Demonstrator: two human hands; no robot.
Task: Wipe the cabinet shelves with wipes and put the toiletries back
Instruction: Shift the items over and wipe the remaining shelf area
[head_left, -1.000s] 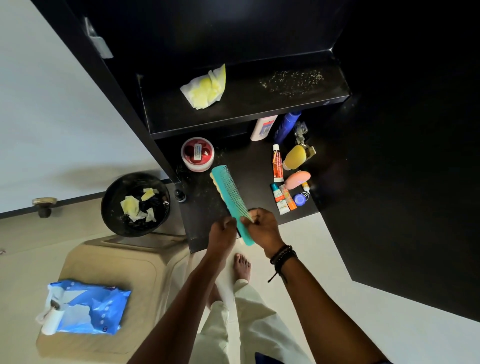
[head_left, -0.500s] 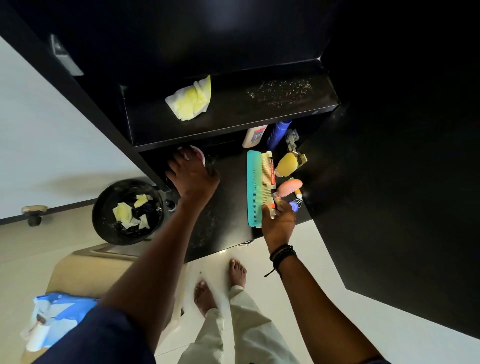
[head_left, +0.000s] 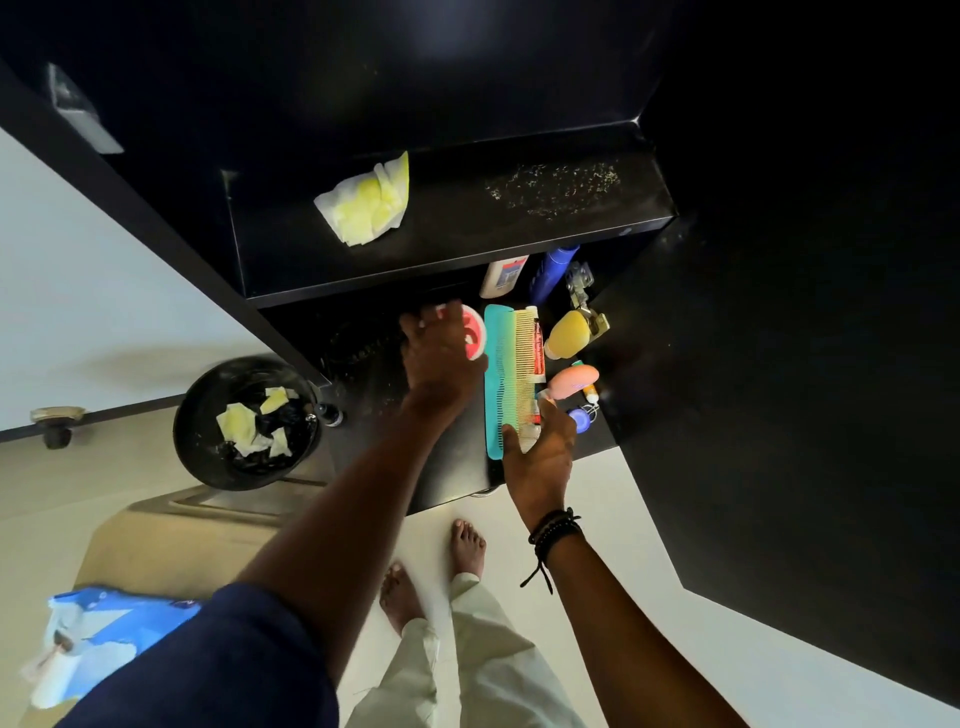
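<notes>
Black laminate surrounds me: the cabinet (head_left: 467, 78) is dark enough to hide dirt, so I could take a shelf for clean when it is not. The upper shelf (head_left: 467, 244) carries a patch of pale grit (head_left: 556, 189) on its right half, well apart from the yellow-and-white wipe (head_left: 363, 200) lying at its left. If I load anything up there before that patch is wiped, I trap the grit underneath. The lower shelf (head_left: 462, 467) holds the toiletries, crowded toward its right side, and its near edge worries me most. The teal comb (head_left: 496, 384) and the cream comb (head_left: 525, 353) lie side by side with their near ends at the lip. My right hand (head_left: 540, 457) rests there, fingers fairly straight, thumb on the teal comb, not clasping it as far as I can see. A careless pull back could drag both combs off toward my feet. My left hand (head_left: 441, 358) curls over the red tub (head_left: 474, 335), gripping it from above, just beside the teal comb. Pushed further right, it would shove the combs into the yellow bottle (head_left: 566, 335) and the pink oval thing (head_left: 574, 379). The small blue round thing (head_left: 579, 420) near the edge could then roll off.
</notes>
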